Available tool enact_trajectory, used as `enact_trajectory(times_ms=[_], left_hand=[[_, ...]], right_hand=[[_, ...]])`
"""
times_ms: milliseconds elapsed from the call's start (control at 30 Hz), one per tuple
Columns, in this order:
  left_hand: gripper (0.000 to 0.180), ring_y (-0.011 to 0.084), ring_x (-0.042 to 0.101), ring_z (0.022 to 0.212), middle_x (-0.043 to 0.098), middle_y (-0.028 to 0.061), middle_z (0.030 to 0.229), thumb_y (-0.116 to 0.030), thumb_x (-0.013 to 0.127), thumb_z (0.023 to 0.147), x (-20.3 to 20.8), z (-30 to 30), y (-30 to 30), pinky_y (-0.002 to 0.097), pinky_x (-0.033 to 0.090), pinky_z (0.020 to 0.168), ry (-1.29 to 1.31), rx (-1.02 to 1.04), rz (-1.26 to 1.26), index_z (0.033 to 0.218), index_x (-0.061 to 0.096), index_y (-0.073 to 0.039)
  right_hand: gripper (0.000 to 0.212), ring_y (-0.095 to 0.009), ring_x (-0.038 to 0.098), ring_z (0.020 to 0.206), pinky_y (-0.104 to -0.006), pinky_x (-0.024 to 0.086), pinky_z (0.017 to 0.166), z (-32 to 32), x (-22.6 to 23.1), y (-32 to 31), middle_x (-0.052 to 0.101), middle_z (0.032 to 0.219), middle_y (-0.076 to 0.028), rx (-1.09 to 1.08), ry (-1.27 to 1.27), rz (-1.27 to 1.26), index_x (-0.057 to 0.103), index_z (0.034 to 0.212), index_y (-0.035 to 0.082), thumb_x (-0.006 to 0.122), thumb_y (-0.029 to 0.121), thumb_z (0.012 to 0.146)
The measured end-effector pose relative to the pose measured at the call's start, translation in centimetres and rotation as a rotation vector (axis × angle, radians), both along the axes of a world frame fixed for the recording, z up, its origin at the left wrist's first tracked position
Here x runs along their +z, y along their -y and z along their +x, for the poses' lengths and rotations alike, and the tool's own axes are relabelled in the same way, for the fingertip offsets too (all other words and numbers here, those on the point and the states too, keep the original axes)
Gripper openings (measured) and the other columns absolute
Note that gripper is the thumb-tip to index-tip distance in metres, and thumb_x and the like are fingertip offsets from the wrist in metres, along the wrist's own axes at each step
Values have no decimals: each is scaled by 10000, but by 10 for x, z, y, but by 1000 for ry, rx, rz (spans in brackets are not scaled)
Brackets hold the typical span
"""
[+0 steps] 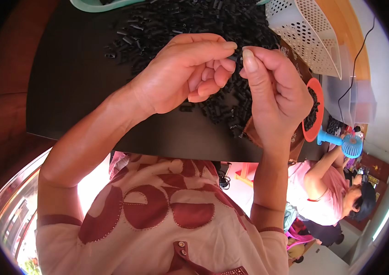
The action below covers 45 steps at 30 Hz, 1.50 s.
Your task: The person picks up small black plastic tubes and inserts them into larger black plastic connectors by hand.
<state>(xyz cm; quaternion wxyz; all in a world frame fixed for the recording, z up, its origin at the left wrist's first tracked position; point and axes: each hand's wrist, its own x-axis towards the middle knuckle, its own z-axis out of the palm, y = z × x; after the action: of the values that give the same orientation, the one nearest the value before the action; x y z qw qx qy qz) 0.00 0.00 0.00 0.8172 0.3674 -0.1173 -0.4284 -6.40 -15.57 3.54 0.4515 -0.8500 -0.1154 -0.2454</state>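
Note:
Over the dark table, my two hands meet fingertip to fingertip. My left hand [194,68] is closed in a pinch on a small black plastic part [234,58], mostly hidden by its thumb and fingers. Thumb and index finger of my right hand [274,82] press together right beside that part, on something too small and covered to make out. Beneath and beyond both hands spreads a loose heap of small black tubular plastic parts [157,23]. A few of them lie apart near the table's front edge, below my hands.
An orange-red bowl [313,133] of small dark pieces stands right of my right hand. Near it are a blue handheld fan [351,145] and a white perforated basket [295,27]. A green tray [107,6] is at the far edge. Another person [322,183] sits at the right.

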Motion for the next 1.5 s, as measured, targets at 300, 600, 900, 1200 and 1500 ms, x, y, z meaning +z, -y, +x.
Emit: enact_trajectory(times_ms=[300,600,900,1200,1500], left_hand=[[246,71,406,436,551,19,646,-262,504,968,-1,1,-3,221,224,370,-46,21,-66,838,565,-62],[257,75,425,441,561,10,651,-260,513,976,-1,1,1,222,233,372,0,4,-51,820,582,-68],[251,59,429,480,556,-4,684,-294,500,984,-1,3,3,208,254,410,154,113,5,868,575,-84],[264,85,402,487,541,15,701,-267,475,983,3,13,-3,223,276,405,43,203,-85,840,568,-65],[226,130,463,512,570,47,695,-239,520,971,0,21,-11,248,331,423,-195,157,-112,836,583,-70]], right_hand=[[141,-121,583,597,-229,460,535,4,-4,-12,621,734,-83,8,203,-286,628,973,1,672,-1,840],[103,-76,495,530,-211,392,480,2,-7,-5,554,704,-41,5,77,-170,610,921,6,663,-21,837],[65,-40,534,636,-177,402,533,-1,0,7,589,768,-18,75,-56,43,624,956,0,610,8,892],[248,-202,555,646,-303,451,565,-29,-10,27,522,821,-75,159,-368,-405,640,1008,45,701,35,768],[250,-282,610,717,-390,493,603,-7,-22,43,544,885,-90,-25,-267,-714,645,1045,93,659,79,796]])
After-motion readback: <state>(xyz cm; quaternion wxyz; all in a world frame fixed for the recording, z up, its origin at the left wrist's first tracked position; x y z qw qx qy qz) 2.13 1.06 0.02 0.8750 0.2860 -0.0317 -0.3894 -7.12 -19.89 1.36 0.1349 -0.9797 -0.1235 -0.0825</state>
